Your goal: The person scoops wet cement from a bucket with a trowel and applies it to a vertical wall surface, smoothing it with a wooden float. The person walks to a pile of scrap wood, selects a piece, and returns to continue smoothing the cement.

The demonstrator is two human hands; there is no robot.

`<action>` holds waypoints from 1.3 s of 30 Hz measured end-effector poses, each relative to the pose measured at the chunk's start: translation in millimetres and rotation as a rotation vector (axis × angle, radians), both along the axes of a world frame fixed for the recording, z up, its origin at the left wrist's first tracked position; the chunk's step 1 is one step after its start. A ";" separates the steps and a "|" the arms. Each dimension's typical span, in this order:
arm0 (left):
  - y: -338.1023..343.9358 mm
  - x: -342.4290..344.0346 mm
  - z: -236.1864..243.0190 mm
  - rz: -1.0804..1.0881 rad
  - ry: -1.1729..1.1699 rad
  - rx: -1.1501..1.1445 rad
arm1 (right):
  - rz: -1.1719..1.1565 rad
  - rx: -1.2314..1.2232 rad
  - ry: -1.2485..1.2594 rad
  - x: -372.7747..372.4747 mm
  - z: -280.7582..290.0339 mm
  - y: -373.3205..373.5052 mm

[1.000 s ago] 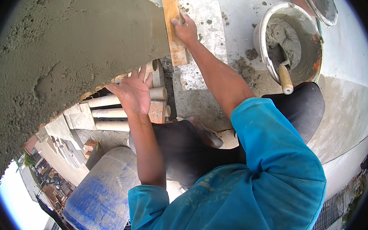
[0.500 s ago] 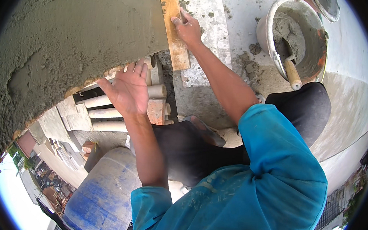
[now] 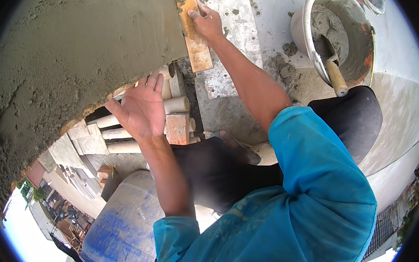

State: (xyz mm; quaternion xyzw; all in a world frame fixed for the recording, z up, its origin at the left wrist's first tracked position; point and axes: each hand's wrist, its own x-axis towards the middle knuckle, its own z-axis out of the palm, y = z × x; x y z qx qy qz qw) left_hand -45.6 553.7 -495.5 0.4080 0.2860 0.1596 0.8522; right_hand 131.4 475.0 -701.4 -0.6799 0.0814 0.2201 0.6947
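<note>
My right hand (image 3: 209, 22) is closed on a long, narrow wooden board (image 3: 198, 46), with the thumb along its edge. The board's left side lies along the right margin of a broad layer of wet grey mortar (image 3: 95, 37). My left hand (image 3: 143, 108) is empty and open, palm showing and fingers spread. Its fingertips are by the mortar's lower edge; whether they touch it I cannot tell. A pale, mortar-spattered panel (image 3: 232, 36) lies just right of the board.
At the far right stands a bucket (image 3: 299, 28) with mortar and a wooden-handled trowel (image 3: 336, 78) in it. Pale pipes (image 3: 176, 105) and a brick block (image 3: 177, 129) sit below the mortar's edge. A blue-stained barrel (image 3: 122, 221) is at the lower left. Mortar crumbs dot the ground.
The view has shifted slightly. My right hand and the wooden board appear a little farther up and left. My left hand, still open, sits slightly more to the left.
</note>
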 end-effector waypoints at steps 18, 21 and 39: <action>-2.7 1.9 -3.6 0.089 -0.072 0.017 | 0.014 0.062 -0.052 -41.8 68.7 -12.1; -3.0 -1.7 -5.1 0.116 -0.064 -0.009 | 0.034 -0.035 -0.147 -45.0 76.8 -16.9; -13.6 10.4 1.6 0.131 -0.094 -0.015 | -0.019 0.019 -0.108 -11.1 102.3 -6.3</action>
